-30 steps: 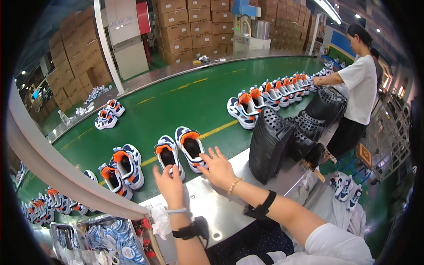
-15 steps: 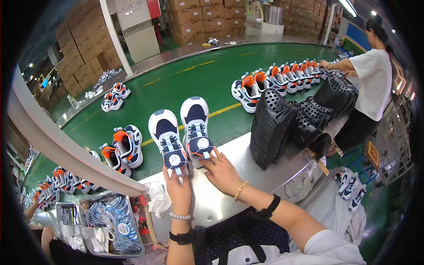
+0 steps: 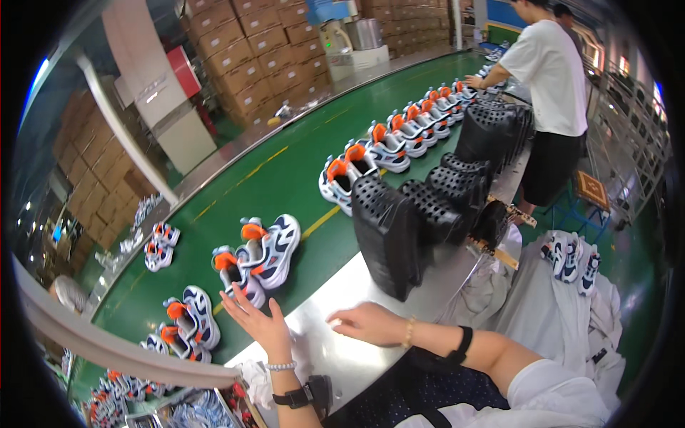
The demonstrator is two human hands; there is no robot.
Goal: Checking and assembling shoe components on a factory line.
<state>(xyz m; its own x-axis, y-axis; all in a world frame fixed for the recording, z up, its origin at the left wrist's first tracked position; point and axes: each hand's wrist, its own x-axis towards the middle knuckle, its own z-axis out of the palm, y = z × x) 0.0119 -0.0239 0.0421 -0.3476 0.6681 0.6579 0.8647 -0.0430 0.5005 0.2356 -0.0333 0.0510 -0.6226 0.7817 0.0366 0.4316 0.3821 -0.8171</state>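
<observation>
A pair of white, navy and orange sneakers (image 3: 268, 260) stands on the wide green conveyor belt (image 3: 228, 214), just beyond the far edge of the shiny silver metal worktop (image 3: 335, 289). The left hand (image 3: 260, 328) is raised at the worktop's left part, fingers splayed wide and gripping nothing; its fingertips overlap the nearer sneaker in view, and whether they touch it I cannot tell. The right hand (image 3: 374, 324) is over the worktop's middle, fingers bent inward; whether they pinch anything small I cannot tell.

On the worktop's right part stand tall stacks of black, hole-topped clogs (image 3: 385, 235). Beyond these, a long row of matching sneakers (image 3: 399, 135) lines the belt. Past the worktop's far right, a co-worker in a white T-shirt (image 3: 553, 78) reaches toward that row. Well beyond the worktop, brown cardboard cartons (image 3: 235, 57) are piled high.
</observation>
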